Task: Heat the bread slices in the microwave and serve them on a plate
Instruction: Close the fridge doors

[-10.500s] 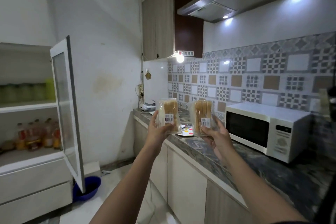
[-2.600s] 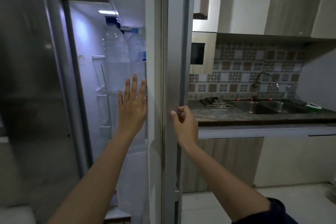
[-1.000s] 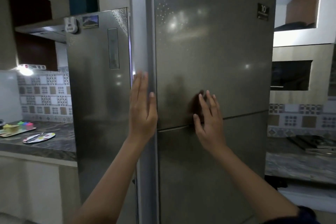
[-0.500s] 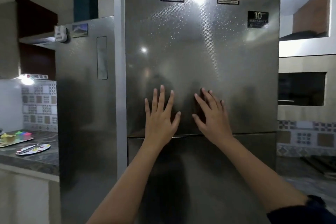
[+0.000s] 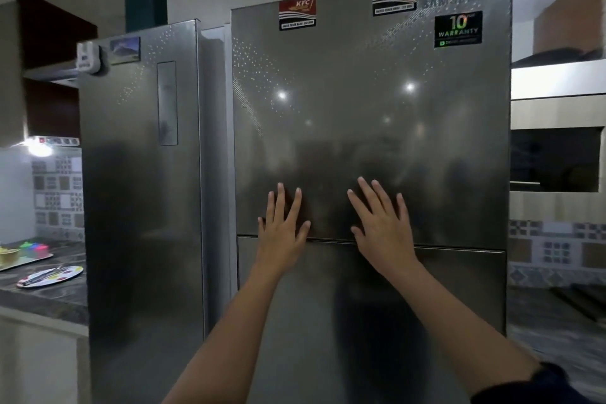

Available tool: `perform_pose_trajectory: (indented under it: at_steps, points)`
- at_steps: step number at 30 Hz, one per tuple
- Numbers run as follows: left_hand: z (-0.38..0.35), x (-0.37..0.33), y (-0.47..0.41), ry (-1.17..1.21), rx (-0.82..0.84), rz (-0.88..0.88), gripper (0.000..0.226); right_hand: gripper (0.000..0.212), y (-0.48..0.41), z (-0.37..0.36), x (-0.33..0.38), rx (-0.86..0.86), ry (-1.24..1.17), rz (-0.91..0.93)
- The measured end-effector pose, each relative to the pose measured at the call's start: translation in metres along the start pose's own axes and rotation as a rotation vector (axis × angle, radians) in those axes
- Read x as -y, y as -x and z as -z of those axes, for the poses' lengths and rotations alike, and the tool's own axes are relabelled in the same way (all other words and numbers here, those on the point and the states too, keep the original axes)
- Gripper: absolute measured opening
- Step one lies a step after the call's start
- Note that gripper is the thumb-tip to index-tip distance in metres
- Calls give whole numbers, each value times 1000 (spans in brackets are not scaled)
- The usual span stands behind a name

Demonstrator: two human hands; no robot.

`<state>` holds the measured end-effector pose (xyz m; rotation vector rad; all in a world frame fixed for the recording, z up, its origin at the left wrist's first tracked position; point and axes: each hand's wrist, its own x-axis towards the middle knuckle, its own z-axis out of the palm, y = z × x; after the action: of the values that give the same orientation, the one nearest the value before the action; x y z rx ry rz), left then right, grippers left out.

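Note:
Both my hands lie flat on the steel fridge door [image 5: 370, 115], fingers spread and holding nothing. My left hand [image 5: 282, 229] rests near the seam between the upper and lower doors. My right hand [image 5: 382, 226] is beside it, a little to the right. The door stands swung nearly shut against the fridge body [image 5: 141, 174] on the left. No bread, microwave or plate for serving is in view.
A dark stone counter [image 5: 42, 295] at the lower left carries a paint palette [image 5: 49, 275] and a tray with coloured pots [image 5: 23, 254]. Another counter [image 5: 557, 315] runs to the right of the fridge, below a tiled wall and a dark recess [image 5: 557, 159].
The fridge door has swung from open to nearly shut under both my hands. My left hand moved from the door's edge onto its front. The two bread packs held earlier are out of my hands.

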<state>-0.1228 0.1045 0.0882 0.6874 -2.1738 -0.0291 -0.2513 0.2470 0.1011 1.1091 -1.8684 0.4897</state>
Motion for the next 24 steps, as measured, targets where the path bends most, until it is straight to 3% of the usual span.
perform_pose_trajectory:
  at_steps: [12, 24]
  points:
    - [-12, 11, -3, 0, -52, -19, 65, 71, 0, -21, 5, -61, -21, 11]
    - [-26, 48, 31, -109, -9, 7, 66, 65, 11, -58, 27, -204, -138, 159]
